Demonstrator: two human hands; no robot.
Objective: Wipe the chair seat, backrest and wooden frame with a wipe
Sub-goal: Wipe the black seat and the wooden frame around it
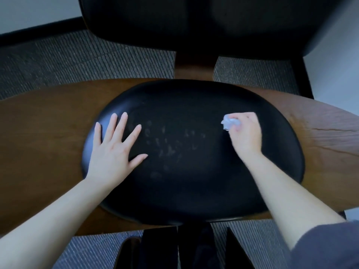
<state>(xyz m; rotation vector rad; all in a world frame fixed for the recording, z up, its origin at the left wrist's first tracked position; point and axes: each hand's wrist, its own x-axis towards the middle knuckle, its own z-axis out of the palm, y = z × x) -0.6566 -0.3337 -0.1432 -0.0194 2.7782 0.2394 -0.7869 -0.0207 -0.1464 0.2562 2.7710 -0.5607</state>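
Note:
A black padded chair seat [194, 181] lies below me, set on a brown wooden frame [42, 136] that spreads out to both sides. Faint pale smudges mark the seat's middle. The black backrest [194, 22] rises at the top, joined by a wooden post [194, 66]. My left hand [114, 148] rests flat on the seat's left part, fingers spread straight. My right hand [245, 133] grips a crumpled white wipe [227, 122] and holds it against the seat's right part.
Grey ribbed carpet [77, 59] surrounds the chair. A pale wall with a dark skirting [38, 29] runs along the upper left, and another pale surface [334, 74] stands at the right. Dark legs and shoes [194, 249] show at the bottom edge.

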